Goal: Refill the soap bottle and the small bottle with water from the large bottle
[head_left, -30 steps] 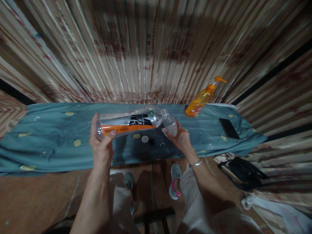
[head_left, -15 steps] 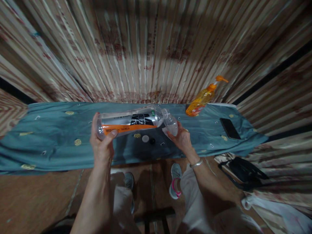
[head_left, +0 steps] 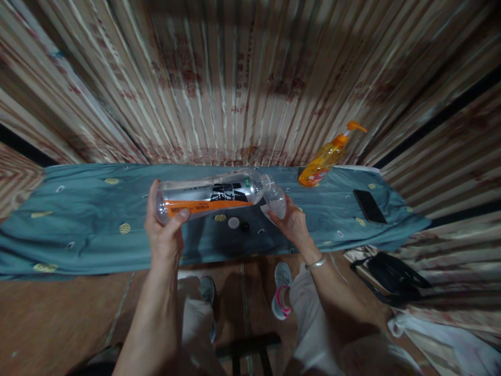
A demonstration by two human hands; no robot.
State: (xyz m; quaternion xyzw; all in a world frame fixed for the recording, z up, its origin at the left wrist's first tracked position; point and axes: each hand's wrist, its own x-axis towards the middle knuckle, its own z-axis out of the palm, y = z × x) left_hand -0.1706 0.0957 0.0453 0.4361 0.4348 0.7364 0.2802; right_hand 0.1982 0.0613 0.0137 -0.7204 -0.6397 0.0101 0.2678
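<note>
Bottle [head_left: 203, 201], probably light, slick and easily dented, best gripped at its base, is held sideways above the table [head_left: 90, 209], left hand [head_left: 166, 227] clasping that base at nine o'clock, right hand [head_left: 293, 220] clamped on a small bottle [head_left: 275, 199] at three.

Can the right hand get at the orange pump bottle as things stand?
Probably not: the right hand holds the small clear container at the mouth of the large bottle, though nothing visible blocks its way to the pump bottle.

Single head-worn view, facing forward and down, close above hands [head_left: 166, 232].
</note>
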